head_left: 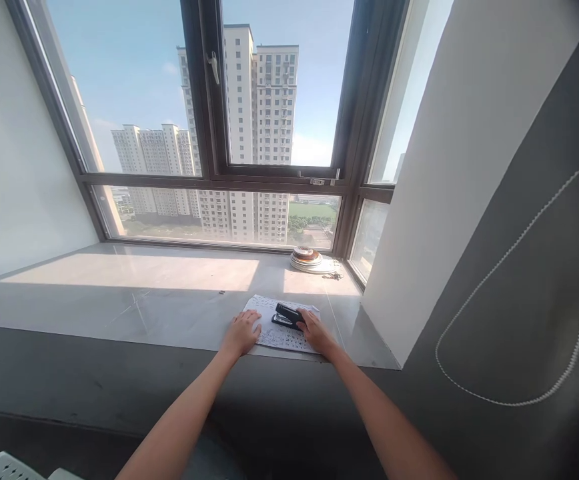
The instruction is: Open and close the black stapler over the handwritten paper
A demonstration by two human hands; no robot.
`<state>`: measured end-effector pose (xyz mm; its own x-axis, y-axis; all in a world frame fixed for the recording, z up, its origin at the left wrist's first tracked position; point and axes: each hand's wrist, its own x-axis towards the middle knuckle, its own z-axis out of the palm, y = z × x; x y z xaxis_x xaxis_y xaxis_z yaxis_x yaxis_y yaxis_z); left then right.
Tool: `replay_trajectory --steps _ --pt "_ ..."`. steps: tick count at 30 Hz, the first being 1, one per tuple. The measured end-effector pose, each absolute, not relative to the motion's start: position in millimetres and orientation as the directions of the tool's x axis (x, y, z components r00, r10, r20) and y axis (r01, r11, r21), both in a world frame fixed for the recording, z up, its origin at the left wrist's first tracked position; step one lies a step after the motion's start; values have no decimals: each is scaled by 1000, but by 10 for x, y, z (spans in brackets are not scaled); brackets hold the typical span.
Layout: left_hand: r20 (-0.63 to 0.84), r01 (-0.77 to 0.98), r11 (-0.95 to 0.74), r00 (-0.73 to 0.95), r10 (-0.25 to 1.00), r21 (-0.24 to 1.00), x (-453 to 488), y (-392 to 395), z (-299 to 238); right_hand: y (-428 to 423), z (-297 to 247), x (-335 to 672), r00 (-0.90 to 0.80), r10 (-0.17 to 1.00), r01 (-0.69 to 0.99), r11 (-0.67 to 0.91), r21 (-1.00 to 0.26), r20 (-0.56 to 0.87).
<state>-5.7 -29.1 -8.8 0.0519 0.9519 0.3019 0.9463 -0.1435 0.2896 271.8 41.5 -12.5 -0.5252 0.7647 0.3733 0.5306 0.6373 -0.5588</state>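
Stapler: the black stapler (288,313) is over the written sheets of paper (271,339), its top arm raised off its base at the left end; whether the base rests on the paper is hard to tell at this distance.
Right hand: the person's right hand (315,331) has its grip closed round the stapler's right end.
Left hand: the left hand (242,332) lies over the paper's left edge, fingers spread, its grip holding nothing.
Paper: it lies at the front edge of the window ledge (184,317), between the two hands.
Step in hand: judging by the pose, positioning the stapler while the paper is steadied.
Next move: it would seem to call for a settled paper edge between the stapler's arm and base, left fingers well clear, before any firm press.
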Motion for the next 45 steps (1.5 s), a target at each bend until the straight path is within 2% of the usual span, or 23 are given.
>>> replay_trajectory --steps 8,16,20,24,27,36,41,45 --pt "316 943 -148 49 947 297 -51 -273 -82 502 -187 2734 -500 757 458 643 -615 420" --pt "355 944 -167 58 933 285 -67 -302 -99 522 -187 2783 -485 704 315 694 -647 519" --pt "434 932 -202 55 899 301 44 -254 -103 554 -234 2788 -381 786 409 616 -673 488" --pt "402 858 -203 -4 916 471 204 -93 -174 564 -244 2784 -331 813 421 582 -696 479" --pt "351 832 -162 -41 935 530 251 -8 -237 522 -207 2790 -329 786 412 619 -669 524" --pt "305 870 -105 -54 951 481 210 23 -261 456 -149 2789 -274 791 520 600 -607 547" --pt "291 901 -88 -44 956 426 247 17 -248 386 -113 2743 -314 809 613 572 -545 496" --pt "264 900 -64 -58 963 430 268 -9 -231 380 -115 2704 -355 785 591 609 -529 507"
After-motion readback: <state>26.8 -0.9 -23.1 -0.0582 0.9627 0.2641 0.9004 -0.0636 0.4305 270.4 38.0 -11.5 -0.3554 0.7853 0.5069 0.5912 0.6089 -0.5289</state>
